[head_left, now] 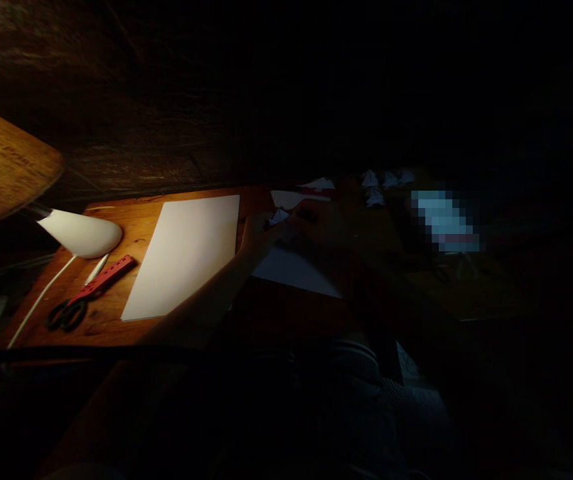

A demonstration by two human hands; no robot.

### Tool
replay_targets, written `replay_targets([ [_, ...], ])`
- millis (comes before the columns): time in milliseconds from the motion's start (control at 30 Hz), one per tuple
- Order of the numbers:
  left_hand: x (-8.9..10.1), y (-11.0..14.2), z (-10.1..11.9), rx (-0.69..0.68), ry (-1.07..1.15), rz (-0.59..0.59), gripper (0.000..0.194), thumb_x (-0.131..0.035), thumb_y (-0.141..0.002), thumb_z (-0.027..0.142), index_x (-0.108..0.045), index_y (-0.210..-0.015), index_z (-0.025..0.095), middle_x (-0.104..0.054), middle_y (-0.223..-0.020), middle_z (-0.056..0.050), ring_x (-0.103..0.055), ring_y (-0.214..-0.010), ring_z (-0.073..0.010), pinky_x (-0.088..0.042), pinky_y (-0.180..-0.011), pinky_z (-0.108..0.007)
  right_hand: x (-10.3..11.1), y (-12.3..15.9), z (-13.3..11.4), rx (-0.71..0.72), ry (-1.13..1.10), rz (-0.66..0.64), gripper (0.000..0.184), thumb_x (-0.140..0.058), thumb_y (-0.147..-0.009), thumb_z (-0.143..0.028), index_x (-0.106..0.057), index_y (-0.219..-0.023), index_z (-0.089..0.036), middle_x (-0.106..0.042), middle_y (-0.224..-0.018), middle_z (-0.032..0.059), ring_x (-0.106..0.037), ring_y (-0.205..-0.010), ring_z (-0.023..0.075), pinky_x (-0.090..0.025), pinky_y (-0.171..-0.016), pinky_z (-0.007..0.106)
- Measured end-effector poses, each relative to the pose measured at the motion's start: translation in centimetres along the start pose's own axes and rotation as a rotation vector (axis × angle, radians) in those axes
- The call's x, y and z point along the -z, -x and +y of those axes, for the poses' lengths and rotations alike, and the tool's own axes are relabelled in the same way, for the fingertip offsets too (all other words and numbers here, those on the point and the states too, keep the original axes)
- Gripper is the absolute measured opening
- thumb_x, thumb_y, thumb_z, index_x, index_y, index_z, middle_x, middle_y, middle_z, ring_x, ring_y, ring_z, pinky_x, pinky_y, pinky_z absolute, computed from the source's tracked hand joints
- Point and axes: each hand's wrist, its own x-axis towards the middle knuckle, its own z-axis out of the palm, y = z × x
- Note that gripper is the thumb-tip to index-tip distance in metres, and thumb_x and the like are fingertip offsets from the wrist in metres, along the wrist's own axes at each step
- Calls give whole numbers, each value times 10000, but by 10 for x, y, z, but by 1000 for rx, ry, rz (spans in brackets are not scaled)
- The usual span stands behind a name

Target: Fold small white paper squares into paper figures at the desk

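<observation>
The scene is very dark, lit only from the left. My left hand (259, 237) reaches over the wooden table (136, 223) and its fingers are pinched on a small folded piece of white paper (279, 216). My right hand (319, 223) is in shadow and meets the same folded paper from the right; its fingers are hard to make out. Under both hands lies a white sheet (293, 270). A larger white sheet (186, 253) lies flat just left of my left forearm.
A white lamp (83, 233) with a cord stands at the left. Beside it lie a red ruler (103, 279), a white pen (97, 268) and black-handled scissors (67, 313). Several small folded paper shapes (383, 183) sit at the far right. A glowing blurred screen (443, 220) is further right.
</observation>
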Motion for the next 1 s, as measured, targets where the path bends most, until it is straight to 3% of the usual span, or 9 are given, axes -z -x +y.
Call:
replay_targets([
  [400, 0, -1, -1, -29, -60, -65, 75, -727, -763, 247, -703, -730, 184, -622, -630, 23, -526, -578, -110, -379, -523, -213, 0, -3, -3, -103, -145, 3, 173, -745, -763, -271, -628, -670, -183, -625, -660, -11, -531, -636, 132, -361, -611, 273],
  [633, 0, 0, 3, -36, -39, -82, 139, -759, -776, 305, -682, -768, 189, -611, -658, 21, -543, -611, -123, -411, -556, -232, -2, -4, -1, -123, -290, -14, 189, -754, -745, -262, -594, -668, -196, -576, -659, -27, -489, -632, 123, -360, -596, 264],
  [867, -1, 0, 6, 11, 42, -82, 255, -867, -707, 349, -689, -729, 168, -602, -615, 31, -497, -563, -88, -374, -521, -203, 6, -7, 7, -81, -359, -49, 238, -818, -737, -302, -631, -646, -186, -612, -670, -6, -525, -662, 129, -394, -615, 265],
  [1000, 0, 0, 7, 43, 119, -70, 228, -874, -704, 332, -746, -769, 154, -654, -651, 10, -558, -585, -96, -395, -515, -195, 5, -5, 8, -93, -411, -91, 258, -806, -785, -332, -637, -659, -183, -654, -700, 16, -556, -681, 138, -421, -622, 264],
])
